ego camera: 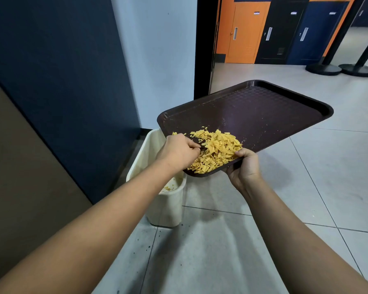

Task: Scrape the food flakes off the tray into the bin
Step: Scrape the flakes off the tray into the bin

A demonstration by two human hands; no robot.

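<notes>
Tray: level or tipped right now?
Tipped. The tray slopes down toward the bin, and the flakes lie heaped at its low corner.

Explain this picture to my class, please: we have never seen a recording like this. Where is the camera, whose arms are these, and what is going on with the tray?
There is no machine here. One camera sits on a person's head and looks down, so the two bare arms are that person's own. The right hand grips the near edge of a dark brown tray, tilted down towards a cream bin on the tiled floor. The left hand has curled fingers in a heap of yellow food flakes at the tray's low end. A few flakes already lie in the bin. Coloured doors stand behind.
</notes>
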